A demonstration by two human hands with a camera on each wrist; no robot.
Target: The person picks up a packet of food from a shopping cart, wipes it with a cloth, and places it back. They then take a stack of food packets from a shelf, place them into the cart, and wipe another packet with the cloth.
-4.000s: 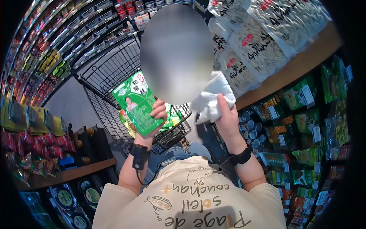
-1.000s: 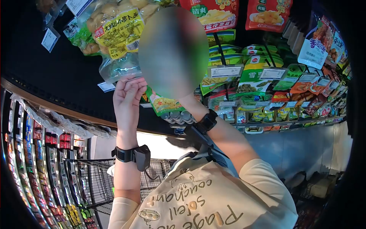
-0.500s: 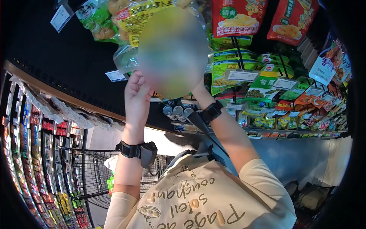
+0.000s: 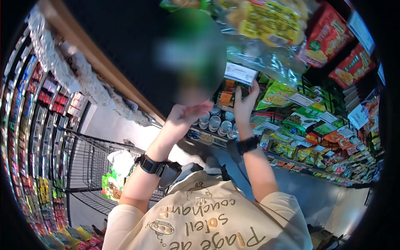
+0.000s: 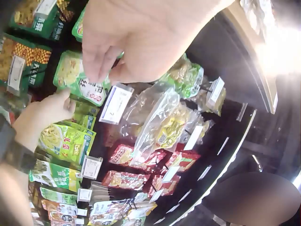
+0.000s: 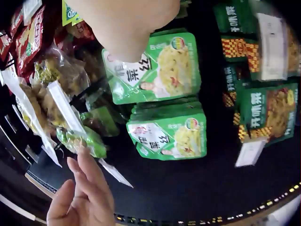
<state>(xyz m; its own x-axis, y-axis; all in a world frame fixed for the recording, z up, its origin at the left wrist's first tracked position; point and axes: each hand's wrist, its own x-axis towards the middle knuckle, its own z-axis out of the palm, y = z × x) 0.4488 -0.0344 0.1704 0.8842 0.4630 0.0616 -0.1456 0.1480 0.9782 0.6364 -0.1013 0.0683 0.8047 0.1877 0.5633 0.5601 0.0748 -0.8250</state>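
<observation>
In the head view my left hand (image 4: 188,115) is beside the blurred patch. The right wrist view shows my left hand (image 6: 87,195) with loosely extended fingers and nothing in them, below a hanging green packet. My right hand (image 4: 246,104) is raised under a white price tag (image 4: 240,73), thumb and fingers apart. Across a green packet (image 6: 171,70) lies part of my right hand (image 6: 136,28), its fingertips hidden. From the left wrist, my left hand (image 5: 136,37) overlaps the green packet (image 5: 69,70), and my right hand (image 5: 44,113) reaches its lower edge; contact is unclear.
Another stack of green packets (image 6: 167,134) hangs below. Clear bags with yellow labels (image 4: 273,21) and red packets (image 4: 327,37) hang to the right. Cans (image 4: 214,123) stand beneath. A wire cart (image 4: 85,166) holding a white item and green bags stands at left.
The head view has turned, and the clear bags and red packets appear further right. My hands have moved right and apart, out of the blurred patch, and my right fingers are now visible.
</observation>
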